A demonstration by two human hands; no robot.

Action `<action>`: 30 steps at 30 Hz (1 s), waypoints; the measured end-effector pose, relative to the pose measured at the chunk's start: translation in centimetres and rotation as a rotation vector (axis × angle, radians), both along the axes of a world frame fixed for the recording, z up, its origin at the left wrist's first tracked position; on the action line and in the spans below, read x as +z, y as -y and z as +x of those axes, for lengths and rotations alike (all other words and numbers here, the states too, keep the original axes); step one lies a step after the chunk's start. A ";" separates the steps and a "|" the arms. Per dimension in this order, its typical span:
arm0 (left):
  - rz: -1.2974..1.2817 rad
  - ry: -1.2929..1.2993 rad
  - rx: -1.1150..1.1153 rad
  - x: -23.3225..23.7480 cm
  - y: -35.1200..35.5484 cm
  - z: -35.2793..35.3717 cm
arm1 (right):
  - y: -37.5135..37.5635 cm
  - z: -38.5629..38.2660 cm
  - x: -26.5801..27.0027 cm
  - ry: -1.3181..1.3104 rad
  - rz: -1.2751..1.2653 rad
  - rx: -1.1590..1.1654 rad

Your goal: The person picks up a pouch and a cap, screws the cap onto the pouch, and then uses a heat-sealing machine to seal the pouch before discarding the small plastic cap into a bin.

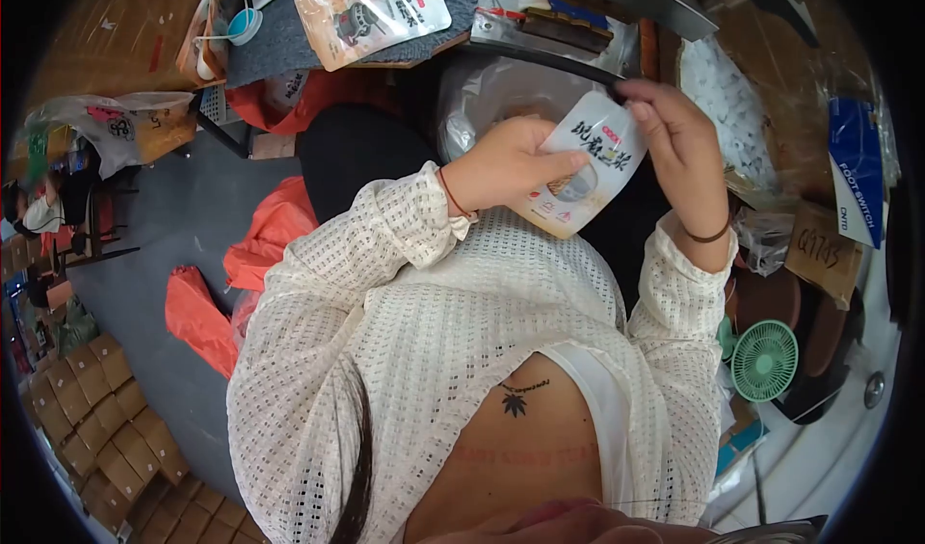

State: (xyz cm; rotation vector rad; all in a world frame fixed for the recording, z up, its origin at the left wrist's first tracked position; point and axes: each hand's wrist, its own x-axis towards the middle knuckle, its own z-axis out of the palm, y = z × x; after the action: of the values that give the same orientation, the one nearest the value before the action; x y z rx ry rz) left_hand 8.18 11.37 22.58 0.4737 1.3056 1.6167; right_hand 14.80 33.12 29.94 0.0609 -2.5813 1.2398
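Observation:
A white printed pouch (599,139) with dark lettering and a picture of a bowl is held tilted in front of my lap. My left hand (506,165) grips its left side, the thumb lying across the printed front. At the pouch's upper right edge, my right hand (677,139) has its thumb and fingers pinched together on the rim. Part of the right fingertips is hidden. Just beyond the hands, a black curved bar (540,57) runs along the edge of a metal machine (578,19). Behind the pouch is a clear plastic bag (472,110).
Several similar pouches (374,9) lie stacked on the grey tabletop (275,53). A small blue-lined cup (245,26) stands at its left. Red bags (275,226) lie on the floor, with stacked cartons (106,399) further off. Right: a foot switch box (856,173) and green fan (765,361).

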 end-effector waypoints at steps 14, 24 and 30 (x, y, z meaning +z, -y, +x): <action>0.087 0.255 0.116 -0.5 -2.7 -8.3 | -1.8 3.7 -3.3 0.278 -0.619 0.040; -0.776 -1.865 0.839 -1.8 6.8 -11.5 | -1.9 4.1 -2.3 0.016 -0.194 -0.156; -0.419 -1.362 0.510 -2.4 8.8 -8.5 | -1.8 2.9 -3.5 0.005 -0.134 -0.186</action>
State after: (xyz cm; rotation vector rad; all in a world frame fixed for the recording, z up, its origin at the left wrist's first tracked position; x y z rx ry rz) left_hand -0.30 2.52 20.21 1.1240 2.8802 1.2485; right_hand 17.74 34.92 26.44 -0.2041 -2.4360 1.3388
